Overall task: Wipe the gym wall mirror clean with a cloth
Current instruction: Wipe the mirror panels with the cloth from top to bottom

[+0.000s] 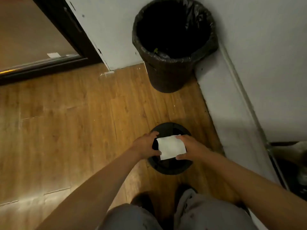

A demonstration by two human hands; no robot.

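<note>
Above a round black lid (172,169) — white cloth (171,147) between left hand (144,145) and right hand (191,148), fingers curled round its edges.

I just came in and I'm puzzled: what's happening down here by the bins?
A person stands over a small round black bin on the wooden floor, holding a folded white cloth above it, the left hand at one side and the right hand at the other. A larger bag-lined bin stands in the corner. No wiping is under way.

Wood-plank floor (66,130) bears a lined bin (166,77) (corner) and a smaller black tub (171,170)
</note>
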